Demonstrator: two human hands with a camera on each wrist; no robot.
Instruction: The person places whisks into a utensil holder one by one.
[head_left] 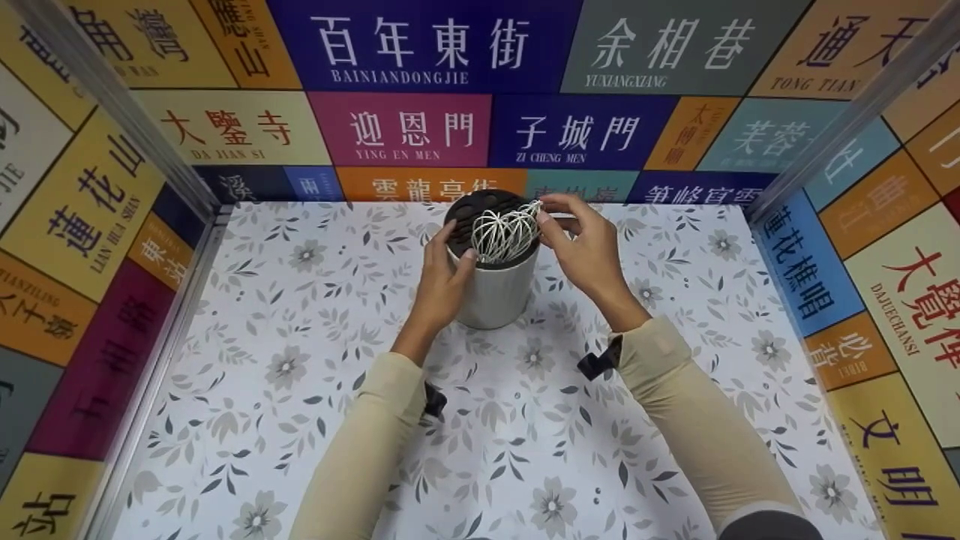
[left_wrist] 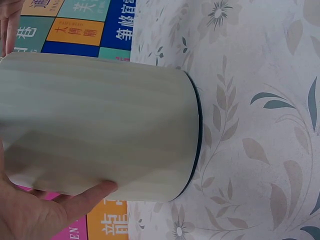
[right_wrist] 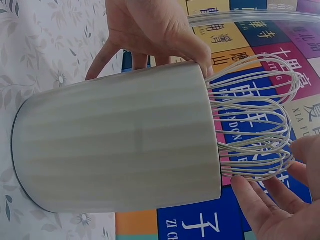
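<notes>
A pale, cylindrical utensil holder with a dark slotted top stands upright on the table. Wire whisks stick out of it, their balloon heads above the rim and their handles hidden inside. My left hand grips the holder's upper side, thumb near the rim and fingers spread along the wall. At the whisk heads on the other side, my right hand pinches the wires of one whisk between thumb and fingers.
White tablecloth with grey flowers and leaves covers the table. Panels of colourful printed signs enclose the back and both sides, with clear strips at the corners. A dark wrist strap piece juts from the right sleeve.
</notes>
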